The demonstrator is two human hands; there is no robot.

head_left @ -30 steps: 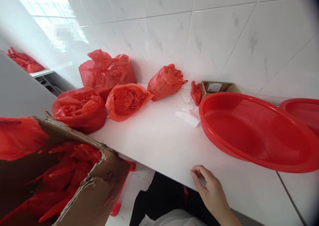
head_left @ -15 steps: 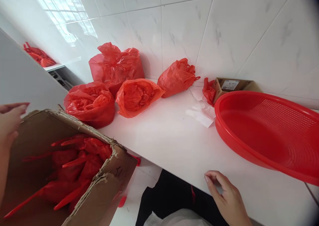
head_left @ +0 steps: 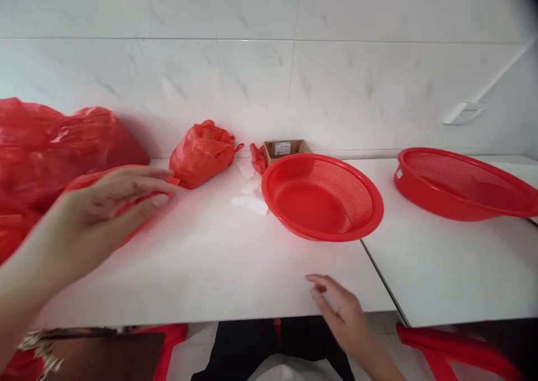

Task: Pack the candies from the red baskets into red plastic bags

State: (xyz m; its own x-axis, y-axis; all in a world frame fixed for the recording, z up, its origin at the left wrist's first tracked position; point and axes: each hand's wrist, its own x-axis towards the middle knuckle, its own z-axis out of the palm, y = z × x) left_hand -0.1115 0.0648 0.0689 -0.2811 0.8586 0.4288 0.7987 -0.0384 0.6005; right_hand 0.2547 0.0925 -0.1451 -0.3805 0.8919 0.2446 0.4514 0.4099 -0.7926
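Red bag behind left hand, red basket beyond right hand

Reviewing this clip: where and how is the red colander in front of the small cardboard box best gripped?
Probably by its near-right rim, the right hand coming from the near side, fingers under the lip. The colander faces mouth up, its wall flares outward, and the cardboard box sits close behind.
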